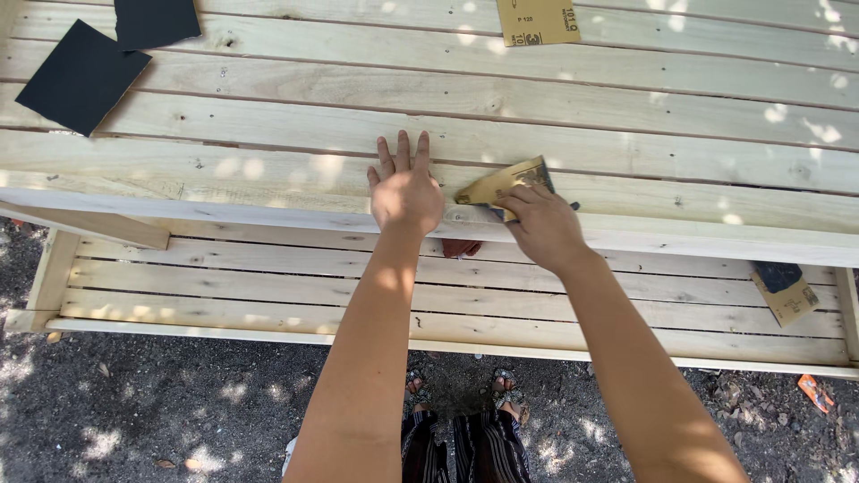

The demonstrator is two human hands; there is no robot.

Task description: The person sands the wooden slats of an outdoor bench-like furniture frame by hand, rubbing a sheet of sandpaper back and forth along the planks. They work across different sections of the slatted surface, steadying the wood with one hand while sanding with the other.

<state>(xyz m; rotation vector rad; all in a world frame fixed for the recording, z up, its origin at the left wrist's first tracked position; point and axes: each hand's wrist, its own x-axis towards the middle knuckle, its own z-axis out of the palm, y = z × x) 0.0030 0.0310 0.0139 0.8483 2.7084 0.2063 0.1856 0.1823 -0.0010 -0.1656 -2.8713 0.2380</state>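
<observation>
Sandalled feet (461, 394) stand on dark gravel below a pale slatted wooden bench (268, 295). At its front rail, the left hand (405, 192) lies flat, fingers spread, steadying the plank, while the right hand (540, 224) pinches a folded tan sheet of sandpaper (501, 185) against the edge. Sanding looks under way, perhaps far from finished. Beyond lie two black sheets (80, 76) and another tan one (537, 21).

Lying open across mid-frame planks (626, 98); black sheets (82, 76) crowding upper left, tan sheet (537, 21) sitting at top centre.
</observation>
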